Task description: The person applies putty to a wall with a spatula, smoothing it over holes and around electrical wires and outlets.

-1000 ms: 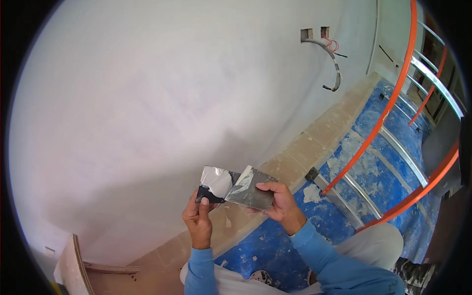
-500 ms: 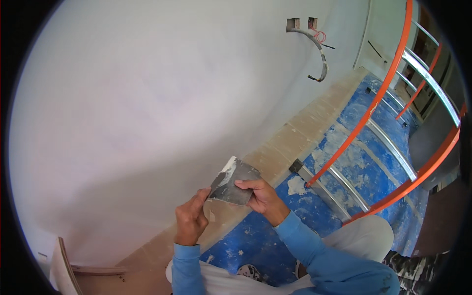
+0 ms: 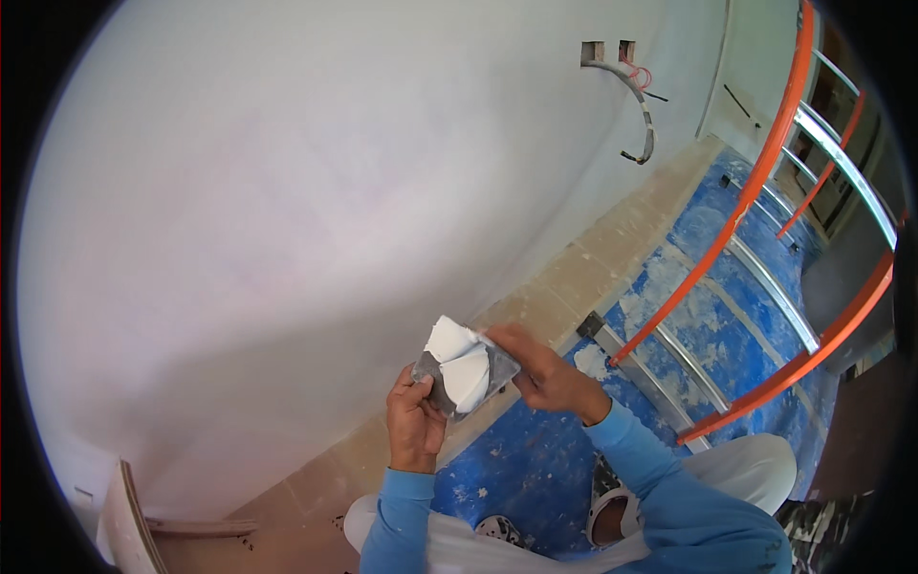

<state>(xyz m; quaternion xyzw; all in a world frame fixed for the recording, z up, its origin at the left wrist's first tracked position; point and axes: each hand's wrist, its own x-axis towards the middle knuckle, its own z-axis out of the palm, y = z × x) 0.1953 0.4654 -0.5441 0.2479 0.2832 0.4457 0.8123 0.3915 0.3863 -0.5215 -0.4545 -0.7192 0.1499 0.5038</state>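
Observation:
Before the wall, my left hand [image 3: 414, 426] pinches a flat grey putty scraper [image 3: 438, 390] by its lower left side, thumb on top. Two thick lumps of white putty [image 3: 464, 375] lie on its upward face. My right hand [image 3: 550, 378] is closed at the right side, gripping a grey scraper blade [image 3: 503, 369] that meets the putty's right edge. Its fingers are partly smeared by motion and partly behind the blade. How far the two blades overlap is hidden by the putty.
The pale wall [image 3: 239, 191] fills the left, with two box holes and a hanging grey cable [image 3: 645, 120]. An orange-railed ladder [image 3: 732, 225] stands at right on a stained blue floor sheet [image 3: 526, 469]. A curved board [image 3: 129, 517] leans at lower left.
Both hands have shifted right. The left hand now has its thumb on the scraper's face, and the white putty lies spread into view. The right hand has moved to the far right side.

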